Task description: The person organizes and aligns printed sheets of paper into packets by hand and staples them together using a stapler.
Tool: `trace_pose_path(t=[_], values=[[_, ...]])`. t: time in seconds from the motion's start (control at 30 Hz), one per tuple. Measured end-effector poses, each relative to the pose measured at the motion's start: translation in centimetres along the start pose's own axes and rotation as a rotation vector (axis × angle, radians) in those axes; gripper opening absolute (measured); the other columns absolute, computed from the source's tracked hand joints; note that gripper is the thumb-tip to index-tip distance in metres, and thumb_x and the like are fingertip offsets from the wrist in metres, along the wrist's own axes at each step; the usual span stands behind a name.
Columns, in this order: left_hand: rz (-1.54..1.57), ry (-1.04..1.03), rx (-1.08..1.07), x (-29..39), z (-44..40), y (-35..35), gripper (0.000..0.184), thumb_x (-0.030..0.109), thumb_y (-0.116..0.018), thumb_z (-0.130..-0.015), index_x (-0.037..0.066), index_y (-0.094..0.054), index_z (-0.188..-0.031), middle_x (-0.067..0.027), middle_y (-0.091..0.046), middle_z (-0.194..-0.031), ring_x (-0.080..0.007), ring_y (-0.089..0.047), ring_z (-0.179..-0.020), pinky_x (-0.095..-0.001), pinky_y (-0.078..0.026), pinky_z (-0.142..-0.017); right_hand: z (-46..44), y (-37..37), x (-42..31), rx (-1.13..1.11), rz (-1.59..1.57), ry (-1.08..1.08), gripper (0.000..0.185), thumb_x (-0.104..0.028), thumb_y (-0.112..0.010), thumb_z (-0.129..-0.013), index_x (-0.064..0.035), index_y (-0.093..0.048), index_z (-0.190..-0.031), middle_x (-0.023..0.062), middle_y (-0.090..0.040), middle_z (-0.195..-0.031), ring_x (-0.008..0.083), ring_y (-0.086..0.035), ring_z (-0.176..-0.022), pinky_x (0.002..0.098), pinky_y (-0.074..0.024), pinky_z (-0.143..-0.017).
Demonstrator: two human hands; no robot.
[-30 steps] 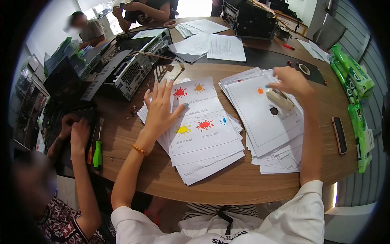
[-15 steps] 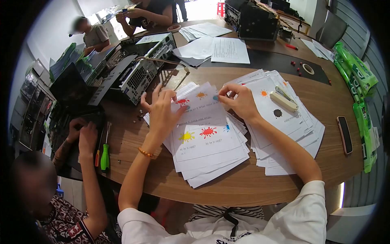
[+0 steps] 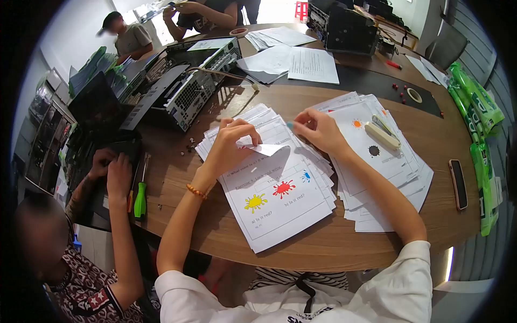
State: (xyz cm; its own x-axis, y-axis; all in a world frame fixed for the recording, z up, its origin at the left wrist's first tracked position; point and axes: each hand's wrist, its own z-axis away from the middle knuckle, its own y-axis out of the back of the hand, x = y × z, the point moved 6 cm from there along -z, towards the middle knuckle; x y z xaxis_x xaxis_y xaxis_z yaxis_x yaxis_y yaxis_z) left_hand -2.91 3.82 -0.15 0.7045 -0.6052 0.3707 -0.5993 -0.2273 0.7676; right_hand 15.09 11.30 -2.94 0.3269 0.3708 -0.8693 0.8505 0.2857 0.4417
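My left hand (image 3: 230,144) pinches the top edge of a printed sheet (image 3: 280,215), and that edge curls up and over. Yellow, red and blue splats are printed on the sheet, which lies on a loose stack. To the right of the curled edge, my right hand (image 3: 318,129) hovers with its fingers drawn together; whether anything is between them I cannot make out. Beside it lies a second pile of papers (image 3: 358,175), with a cream stapler (image 3: 383,135) resting on top.
Opened computer cases (image 3: 194,99) stand at the left, near a green screwdriver (image 3: 140,200) and a co-worker's hands (image 3: 113,169). A phone (image 3: 458,184) and green packages (image 3: 482,161) lie right. Tape (image 3: 414,95) and more papers (image 3: 313,65) are farther back.
My left hand has gone from spread over the sheet to pinching its top edge, which now curls. My right hand has come from the stapler pile to the left stack.
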Motion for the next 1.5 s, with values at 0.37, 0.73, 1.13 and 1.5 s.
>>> trace_pose_path(t=[0.37, 0.73, 1.13, 1.5], values=[[0.095, -0.03, 0.053, 0.2, -0.1, 0.6, 0.02, -0.005, -0.065, -0.056, 0.008, -0.052, -0.065, 0.0029, -0.063, -0.076, -0.0149, -0.054, -0.082, -0.0305, -0.032, -0.084, -3.1, -1.8, 2.3, -0.161, 0.127, -0.181, 0.03, -0.032, -0.073, -0.059, -0.0033, -0.065, -0.067, 0.0081, -0.064, -0.066, 0.0169, -0.06, -0.06, 0.0282, -0.0461, -0.058], [0.163, 0.008, 0.076, 0.5, -0.3, 0.8, 0.022, -0.006, -0.065, -0.054, 0.007, -0.052, -0.066, 0.001, -0.063, -0.073, -0.015, -0.055, -0.078, -0.031, -0.034, -0.085, -2.9, -1.0, 1.5, -0.08, -0.081, -0.146, 0.026, -0.015, -0.067, -0.075, 0.003, -0.059, -0.091, 0.0059, -0.061, -0.075, 0.0069, -0.054, -0.06, 0.0179, -0.0413, -0.053], [0.168, 0.032, 0.113, 0.5, -0.3, 0.9, 0.02, -0.003, -0.067, -0.057, 0.007, -0.051, -0.065, -0.0007, -0.063, -0.073, -0.016, -0.056, -0.076, -0.0287, -0.036, -0.08, -2.3, -1.4, 0.4, 0.027, -0.029, 0.04, 0.018, -0.018, -0.065, -0.073, 0.0001, -0.066, -0.074, 0.0092, -0.063, -0.062, 0.0133, -0.057, -0.052, 0.0254, -0.0436, -0.052], [0.194, 0.062, 0.131, 0.4, -0.3, 1.2, 0.02, 0.0, -0.071, -0.059, 0.006, -0.056, -0.07, -0.0005, -0.062, -0.073, -0.0172, -0.057, -0.077, -0.0302, -0.038, -0.081, -2.1, -0.2, -0.1, 0.202, -0.079, 0.1, 0.011, -0.016, -0.067, -0.072, -0.0061, -0.067, -0.077, 0.008, -0.064, -0.071, 0.0154, -0.061, -0.06, 0.0253, -0.0448, -0.054]])
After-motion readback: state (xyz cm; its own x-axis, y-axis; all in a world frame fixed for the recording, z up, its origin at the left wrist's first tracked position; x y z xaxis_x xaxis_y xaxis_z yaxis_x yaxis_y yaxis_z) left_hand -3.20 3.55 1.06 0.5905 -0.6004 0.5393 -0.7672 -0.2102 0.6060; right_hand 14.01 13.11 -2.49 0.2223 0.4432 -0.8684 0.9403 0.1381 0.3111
